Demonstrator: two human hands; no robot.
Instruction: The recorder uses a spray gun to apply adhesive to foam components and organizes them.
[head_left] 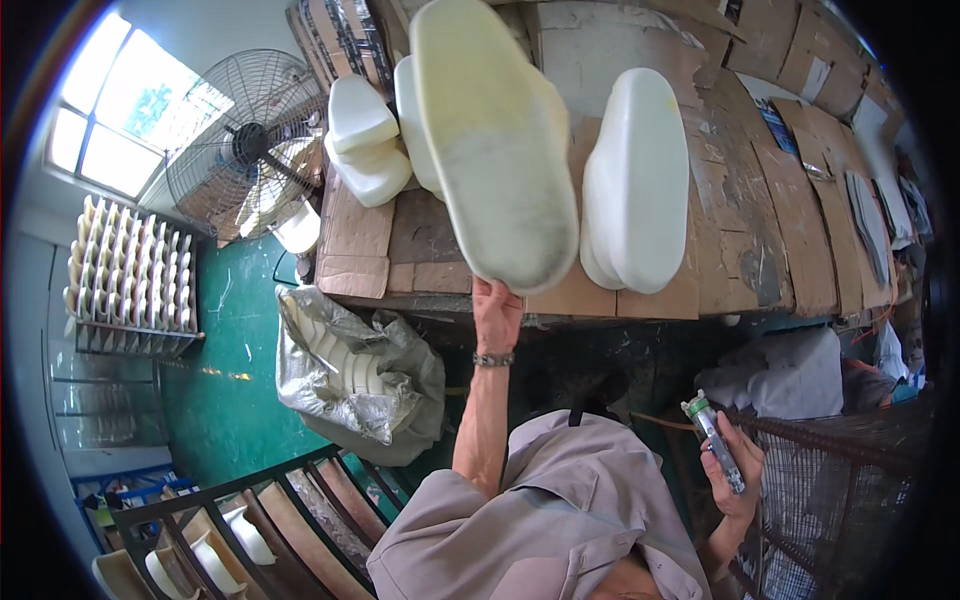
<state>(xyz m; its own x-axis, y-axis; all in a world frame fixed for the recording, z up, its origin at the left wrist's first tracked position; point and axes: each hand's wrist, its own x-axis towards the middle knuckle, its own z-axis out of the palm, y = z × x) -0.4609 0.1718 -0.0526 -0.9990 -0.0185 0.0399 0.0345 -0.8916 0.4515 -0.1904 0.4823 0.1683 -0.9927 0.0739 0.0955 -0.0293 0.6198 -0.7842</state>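
My left hand [497, 318], with a bracelet at the wrist, grips the lower end of a large cream sole-shaped piece [500, 160]. This piece is raised toward me over the table, its broad face showing grey smudges. Beside it on the right, a white piece of similar shape [655, 180] rests on the cardboard. To the left sit smaller cream pieces [368, 140], stacked in part, and another is partly hidden behind the held one. Away from the table at the lower right, my right hand [733, 462] is closed around a slim silver hand tool [722, 448] with a green ring near its upper end.
Cardboard sheets [745, 210] cover the table. At the left are a large fan [245, 145], a rack of cream parts [130, 270] and a silver-grey bag of curved pieces [360, 375]. A slatted rack [250, 540] stands lower left, a dark mesh frame [835, 500] lower right.
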